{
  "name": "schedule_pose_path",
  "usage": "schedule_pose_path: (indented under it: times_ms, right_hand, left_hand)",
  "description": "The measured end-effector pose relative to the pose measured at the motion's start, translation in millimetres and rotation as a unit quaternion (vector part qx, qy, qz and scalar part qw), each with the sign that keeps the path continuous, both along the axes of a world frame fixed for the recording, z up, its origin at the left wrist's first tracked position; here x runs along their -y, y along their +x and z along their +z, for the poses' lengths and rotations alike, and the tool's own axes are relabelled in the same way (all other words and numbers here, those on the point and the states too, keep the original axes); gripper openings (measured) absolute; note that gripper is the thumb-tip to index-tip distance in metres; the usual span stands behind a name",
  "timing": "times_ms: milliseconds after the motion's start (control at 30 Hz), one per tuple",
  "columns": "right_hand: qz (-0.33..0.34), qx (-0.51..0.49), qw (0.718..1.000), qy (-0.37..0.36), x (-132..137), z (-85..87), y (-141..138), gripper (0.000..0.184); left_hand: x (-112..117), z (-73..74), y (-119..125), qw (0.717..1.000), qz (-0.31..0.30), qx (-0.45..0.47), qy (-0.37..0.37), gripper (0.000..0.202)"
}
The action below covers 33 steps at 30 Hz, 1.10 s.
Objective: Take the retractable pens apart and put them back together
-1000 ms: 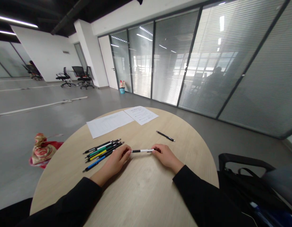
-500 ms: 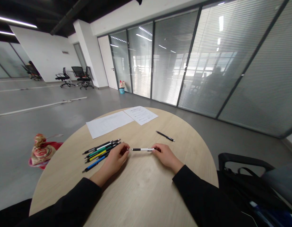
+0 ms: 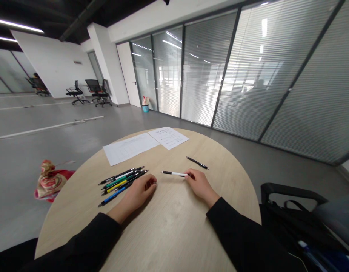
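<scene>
My right hand point(image 3: 201, 186) pinches a white pen point(image 3: 174, 173) with a black grip at its clip end. The pen's metal tip points left, free of my other hand. My left hand point(image 3: 139, 192) rests on the table with its fingers curled and thumb and forefinger close together; anything between them is too small to make out. Beside that hand, on its left, several pens point(image 3: 117, 185) lie in a loose bundle, with black, white, green, yellow and blue barrels. A single black pen point(image 3: 197, 163) lies beyond my right hand.
Two printed paper sheets point(image 3: 131, 147) lie at the far side of the round wooden table point(image 3: 168, 234). A black chair point(image 3: 293, 192) with a dark bag stands at the right. On the floor to the left is a red-and-gold bag point(image 3: 49, 179).
My left hand has come away from the pen's tip and sits slightly apart. My right hand has shifted a little right and away with the white pen, which now tilts slightly.
</scene>
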State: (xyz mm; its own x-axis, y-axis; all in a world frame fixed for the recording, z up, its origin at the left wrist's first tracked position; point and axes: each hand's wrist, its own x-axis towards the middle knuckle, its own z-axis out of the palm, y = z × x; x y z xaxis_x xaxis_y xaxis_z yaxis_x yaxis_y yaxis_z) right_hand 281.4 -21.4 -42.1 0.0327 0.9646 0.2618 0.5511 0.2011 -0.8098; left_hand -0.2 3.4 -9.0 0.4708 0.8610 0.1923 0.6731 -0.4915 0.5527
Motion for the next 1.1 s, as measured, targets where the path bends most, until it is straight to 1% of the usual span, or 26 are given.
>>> schedule_pose_path:
  times_ms: [67, 200, 267, 400, 467, 600, 667, 767, 900, 1100]
  right_hand:
    - [0.001, 0.005, 1.0, -0.001, 0.0, -0.2, 0.1, 0.016]
    - [0.012, 0.014, 1.0, 0.0, 0.3, -1.1, 0.6, 0.015]
    - [0.016, 0.014, 1.0, -0.001, 0.6, -1.2, 0.7, 0.015]
    - [0.019, 0.018, 1.0, -0.004, 1.2, 0.2, 0.1, 0.015]
    - [0.022, 0.02, 1.0, -0.004, 1.5, 1.1, -0.1, 0.014]
    - [0.037, 0.02, 0.999, 0.002, 2.0, 1.5, 0.0, 0.013]
    - [0.046, 0.019, 0.999, 0.004, 2.3, 1.1, -0.1, 0.013]
    - [0.056, 0.016, 0.998, 0.006, 2.8, 0.6, -0.6, 0.013]
    - [0.068, 0.013, 0.998, 0.009, 4.1, 1.8, -1.3, 0.013]
    - [0.068, 0.011, 0.998, 0.006, 4.4, 3.4, -1.3, 0.013]
  left_hand:
    - [2.4, 2.7, 1.4, 1.0, -0.019, -0.019, 0.003, 0.017]
    - [4.5, 3.9, 1.6, 0.994, -0.089, -0.052, 0.035, 0.017]
    - [4.6, 3.4, 1.0, 0.993, -0.1, -0.054, 0.035, 0.017]
    - [5.0, 4.0, 1.3, 0.995, -0.088, -0.048, 0.018, 0.015]
    - [5.1, 4.3, 1.8, 0.997, -0.065, -0.043, 0.018, 0.016]
    - [2.0, 0.7, 1.4, 0.999, 0.001, -0.025, 0.027, 0.02]
    - [-0.6, -2.0, 0.6, 0.999, 0.015, -0.009, 0.035, 0.021]
    - [-2.5, -3.1, -0.2, 0.999, -0.002, 0.013, 0.047, 0.022]
    - [-0.6, 1.4, -0.5, 0.998, -0.028, 0.018, 0.058, 0.024]
    - [0.0, 4.5, -0.6, 0.997, -0.03, 0.02, 0.066, 0.026]
